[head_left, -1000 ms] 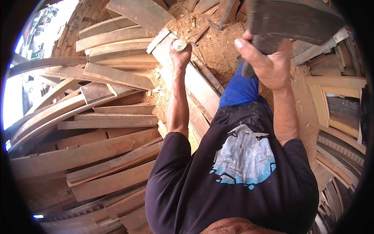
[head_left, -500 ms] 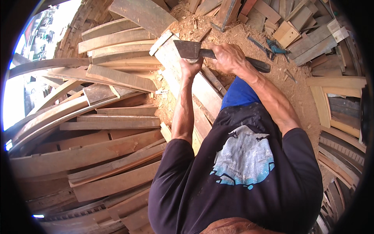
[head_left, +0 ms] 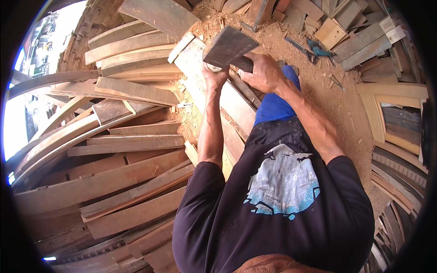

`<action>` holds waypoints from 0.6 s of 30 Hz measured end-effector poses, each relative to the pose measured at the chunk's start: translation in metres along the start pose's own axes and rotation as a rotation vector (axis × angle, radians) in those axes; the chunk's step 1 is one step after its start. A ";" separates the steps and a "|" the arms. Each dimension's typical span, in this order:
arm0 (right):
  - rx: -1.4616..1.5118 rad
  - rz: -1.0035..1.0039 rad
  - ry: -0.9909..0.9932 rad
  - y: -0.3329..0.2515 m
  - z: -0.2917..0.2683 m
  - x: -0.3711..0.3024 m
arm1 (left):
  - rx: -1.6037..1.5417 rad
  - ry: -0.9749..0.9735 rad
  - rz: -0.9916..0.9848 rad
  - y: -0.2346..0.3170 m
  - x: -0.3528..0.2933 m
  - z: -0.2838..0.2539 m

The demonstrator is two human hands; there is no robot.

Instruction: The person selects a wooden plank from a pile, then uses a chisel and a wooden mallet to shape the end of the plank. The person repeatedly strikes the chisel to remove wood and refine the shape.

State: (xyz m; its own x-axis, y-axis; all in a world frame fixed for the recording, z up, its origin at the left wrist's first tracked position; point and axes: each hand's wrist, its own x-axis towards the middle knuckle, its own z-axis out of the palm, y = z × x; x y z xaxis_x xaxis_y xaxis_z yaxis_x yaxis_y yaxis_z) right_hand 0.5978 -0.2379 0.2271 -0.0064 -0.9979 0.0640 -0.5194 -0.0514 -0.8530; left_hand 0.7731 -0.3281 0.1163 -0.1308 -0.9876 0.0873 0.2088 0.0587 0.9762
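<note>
My right hand [head_left: 265,73] is closed around the handle of a dark wooden mallet [head_left: 231,46]. Its broad, trapezoid head is tilted up and covers part of my left hand [head_left: 215,78]. That hand is wrapped around a chisel, whose pale round handle end [head_left: 212,68] shows just under the mallet head; its blade is hidden. Whether mallet and chisel touch I cannot tell. Beneath both hands lies a long pale timber plank [head_left: 237,103], running from upper left toward my body.
Stacked curved boards [head_left: 136,91] fill the left side. Sawdust and chips cover the floor [head_left: 325,98]. A teal power tool [head_left: 318,48] lies at upper right, beside a dark long tool [head_left: 300,49]. Wooden frames [head_left: 378,113] stand at the right, with offcuts [head_left: 334,34] piled behind.
The mallet head has risen and turned so its broad side shows more. My right wrist has rotated with it, while my left hand keeps its grip. The whole view has shifted slightly.
</note>
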 end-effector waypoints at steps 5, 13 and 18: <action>0.291 -0.077 0.080 0.010 0.012 -0.043 | -0.006 0.380 0.144 -0.021 0.044 -0.003; 0.416 0.038 0.106 0.032 0.013 -0.080 | 0.390 -0.047 0.101 0.012 0.047 0.004; 0.393 0.041 0.120 0.028 0.009 -0.084 | 0.409 -0.094 0.029 0.016 0.054 0.006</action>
State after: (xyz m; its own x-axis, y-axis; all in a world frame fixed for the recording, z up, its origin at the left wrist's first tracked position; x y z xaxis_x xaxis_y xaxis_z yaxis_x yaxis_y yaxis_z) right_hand 0.5913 -0.1558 0.1930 -0.1314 -0.9891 0.0663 -0.1513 -0.0461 -0.9874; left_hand 0.7635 -0.3798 0.1380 -0.2225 -0.9681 0.1153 -0.1855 0.1582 0.9698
